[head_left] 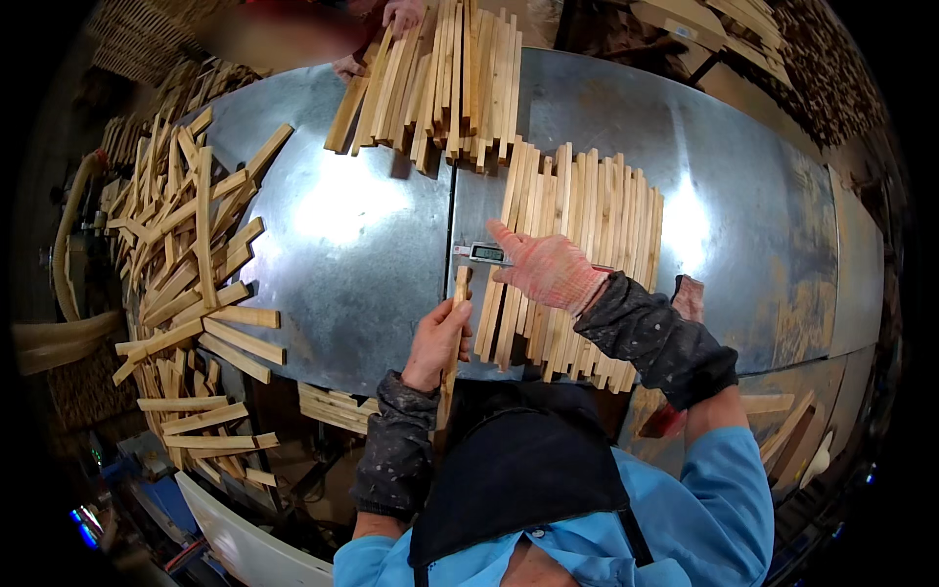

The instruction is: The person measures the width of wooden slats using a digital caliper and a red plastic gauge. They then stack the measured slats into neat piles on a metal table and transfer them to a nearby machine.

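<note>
Hands, wooden sticks and a measuring tool at a grey sheet-metal table (342, 284), with clock directions taken from the centre of the view. At 7 o'clock we see the bare left hand (435, 347), its fingers closed around a slim, pale wooden stick (462, 286) whose upper end points toward 12. Between 2 and 3 o'clock we find the right hand (548, 271) in a red-and-white knit glove; its thumb and folded fingers grip a silver digital caliper (487, 253), while the index finger extends toward 10. The caliper's grey display faces upward just past 12, near the centre, with a small red-and-white label (462, 250) at its left end; we cannot read its characters reliably. The stick's upper end lies just beside the labelled end, but we cannot tell whether they touch. Beneath the gloved hand, toward 3 o'clock, we note a side-by-side row of pale wooden sticks (611, 225). At 12 we observe a thicker stack of similar sticks (445, 88), with a co-worker's hands (401, 15) at its upper left. Toward 9 we see a loose, crisscrossed heap of short wooden pieces (205, 225).
</note>
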Action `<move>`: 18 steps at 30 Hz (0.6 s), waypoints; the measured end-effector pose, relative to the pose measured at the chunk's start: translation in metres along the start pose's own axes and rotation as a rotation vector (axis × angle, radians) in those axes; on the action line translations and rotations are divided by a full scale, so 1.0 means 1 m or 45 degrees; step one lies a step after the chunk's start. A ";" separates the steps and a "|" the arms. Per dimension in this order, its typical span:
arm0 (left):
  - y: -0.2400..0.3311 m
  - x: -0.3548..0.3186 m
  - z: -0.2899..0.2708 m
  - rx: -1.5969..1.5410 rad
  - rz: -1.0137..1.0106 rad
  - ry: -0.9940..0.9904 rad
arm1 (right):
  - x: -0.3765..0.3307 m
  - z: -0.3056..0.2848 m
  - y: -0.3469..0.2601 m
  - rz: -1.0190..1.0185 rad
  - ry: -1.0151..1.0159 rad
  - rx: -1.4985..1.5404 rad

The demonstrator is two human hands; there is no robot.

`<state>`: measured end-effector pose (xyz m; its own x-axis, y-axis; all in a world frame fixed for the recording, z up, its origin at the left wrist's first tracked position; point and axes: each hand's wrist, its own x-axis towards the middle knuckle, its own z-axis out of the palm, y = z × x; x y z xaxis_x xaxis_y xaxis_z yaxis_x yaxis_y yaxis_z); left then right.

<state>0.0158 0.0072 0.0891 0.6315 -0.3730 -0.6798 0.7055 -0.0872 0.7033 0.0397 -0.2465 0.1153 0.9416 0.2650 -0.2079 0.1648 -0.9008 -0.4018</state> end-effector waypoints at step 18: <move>-0.002 0.004 -0.020 0.006 0.017 -0.030 | 0.011 -0.010 -0.013 0.098 -0.066 0.113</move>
<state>0.0236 0.0237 0.0807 0.6327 -0.3961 -0.6654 0.6958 -0.0865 0.7130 0.0511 -0.2346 0.1269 0.9336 0.2156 -0.2862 0.0637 -0.8859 -0.4595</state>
